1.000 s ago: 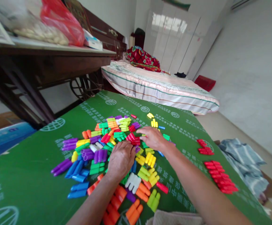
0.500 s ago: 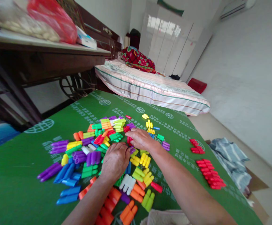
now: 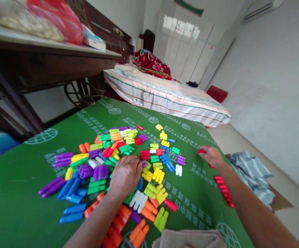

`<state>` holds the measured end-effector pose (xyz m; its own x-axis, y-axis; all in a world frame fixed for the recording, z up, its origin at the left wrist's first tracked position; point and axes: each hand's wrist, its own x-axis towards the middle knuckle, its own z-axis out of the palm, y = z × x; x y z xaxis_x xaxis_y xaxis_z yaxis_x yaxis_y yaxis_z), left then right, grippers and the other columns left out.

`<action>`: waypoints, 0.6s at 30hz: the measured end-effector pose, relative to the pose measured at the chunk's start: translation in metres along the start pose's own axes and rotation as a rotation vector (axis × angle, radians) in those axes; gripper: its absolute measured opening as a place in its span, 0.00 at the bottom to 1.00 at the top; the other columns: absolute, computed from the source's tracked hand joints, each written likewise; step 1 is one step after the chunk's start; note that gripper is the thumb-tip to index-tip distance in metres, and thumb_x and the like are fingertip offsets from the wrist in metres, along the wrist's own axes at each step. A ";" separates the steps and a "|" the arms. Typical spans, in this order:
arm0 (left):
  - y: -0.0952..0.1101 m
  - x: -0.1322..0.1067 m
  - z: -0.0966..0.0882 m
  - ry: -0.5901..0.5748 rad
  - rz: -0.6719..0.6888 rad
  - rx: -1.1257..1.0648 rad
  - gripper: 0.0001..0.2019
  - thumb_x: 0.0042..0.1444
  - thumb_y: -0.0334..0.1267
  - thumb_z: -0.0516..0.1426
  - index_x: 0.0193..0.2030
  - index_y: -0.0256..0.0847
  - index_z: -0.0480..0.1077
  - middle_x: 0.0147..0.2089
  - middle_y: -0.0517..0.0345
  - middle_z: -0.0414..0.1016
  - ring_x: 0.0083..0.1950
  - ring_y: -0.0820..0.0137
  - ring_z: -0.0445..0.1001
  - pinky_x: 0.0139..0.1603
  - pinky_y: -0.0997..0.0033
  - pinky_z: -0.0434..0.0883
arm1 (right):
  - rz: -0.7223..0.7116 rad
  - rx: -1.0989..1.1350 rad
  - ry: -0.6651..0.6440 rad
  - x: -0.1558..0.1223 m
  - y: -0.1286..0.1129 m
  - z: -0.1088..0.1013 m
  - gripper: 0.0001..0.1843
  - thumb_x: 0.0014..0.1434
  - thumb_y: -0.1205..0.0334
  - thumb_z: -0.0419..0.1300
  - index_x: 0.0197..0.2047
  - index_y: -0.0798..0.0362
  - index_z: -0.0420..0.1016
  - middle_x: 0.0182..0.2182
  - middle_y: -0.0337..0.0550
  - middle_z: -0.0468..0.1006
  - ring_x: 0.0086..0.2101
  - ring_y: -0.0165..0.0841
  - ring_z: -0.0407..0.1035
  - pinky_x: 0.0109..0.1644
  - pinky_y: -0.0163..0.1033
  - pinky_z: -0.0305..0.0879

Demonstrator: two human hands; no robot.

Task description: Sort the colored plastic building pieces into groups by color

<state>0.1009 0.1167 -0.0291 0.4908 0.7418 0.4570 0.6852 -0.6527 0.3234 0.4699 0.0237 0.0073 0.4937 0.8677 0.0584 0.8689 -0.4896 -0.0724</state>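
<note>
Near the right side of the green board, my right hand (image 3: 212, 156) pinches a red bullet-shaped plastic piece (image 3: 201, 151). Just below it lies a column of red pieces (image 3: 224, 189), partly behind my wrist and forearm. My left hand (image 3: 126, 174) rests palm down in the multicoloured pile, fingers bent and close together. A purple piece (image 3: 144, 164) shows by its fingertips; whatever is under the palm is hidden. Around that hand are purple pieces (image 3: 101, 173), white pieces (image 3: 138, 201) and yellow pieces (image 3: 158, 175).
Green board (image 3: 185, 193) with printed white marks carries all the pieces. A folded beige cloth (image 3: 190, 239) is at the near edge. Beyond stands a bed (image 3: 164, 93); a wooden table (image 3: 48, 62) with plastic bags is at left. Striped cloth (image 3: 252, 175) lies at right.
My right hand has moved from the middle of the pile rightward to the red column, carrying a red piece. A white piece and blue pieces it covered now show. My left hand has hardly moved.
</note>
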 end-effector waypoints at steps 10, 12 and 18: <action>0.001 0.002 -0.003 0.005 0.037 0.024 0.18 0.62 0.44 0.45 0.35 0.38 0.72 0.41 0.48 0.77 0.43 0.61 0.73 0.48 0.58 0.69 | 0.095 -0.131 -0.099 0.001 0.019 0.005 0.11 0.57 0.55 0.57 0.37 0.50 0.79 0.37 0.48 0.80 0.40 0.40 0.74 0.40 0.38 0.65; 0.001 0.002 -0.004 0.009 0.044 0.024 0.18 0.61 0.45 0.45 0.36 0.39 0.72 0.42 0.48 0.77 0.43 0.60 0.73 0.48 0.57 0.69 | 0.093 -0.121 -0.096 0.006 0.023 0.004 0.13 0.58 0.54 0.56 0.37 0.51 0.79 0.37 0.50 0.80 0.41 0.42 0.74 0.40 0.40 0.66; 0.000 0.003 -0.004 0.010 0.049 0.022 0.17 0.61 0.45 0.45 0.36 0.39 0.72 0.42 0.48 0.77 0.44 0.60 0.73 0.49 0.57 0.70 | 0.017 -0.018 -0.113 0.023 0.032 0.008 0.17 0.55 0.52 0.61 0.45 0.49 0.79 0.43 0.46 0.80 0.42 0.38 0.73 0.44 0.37 0.67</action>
<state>0.1006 0.1180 -0.0245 0.5192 0.7072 0.4799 0.6721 -0.6847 0.2818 0.5085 0.0288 -0.0016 0.5022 0.8630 -0.0554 0.8615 -0.5048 -0.0542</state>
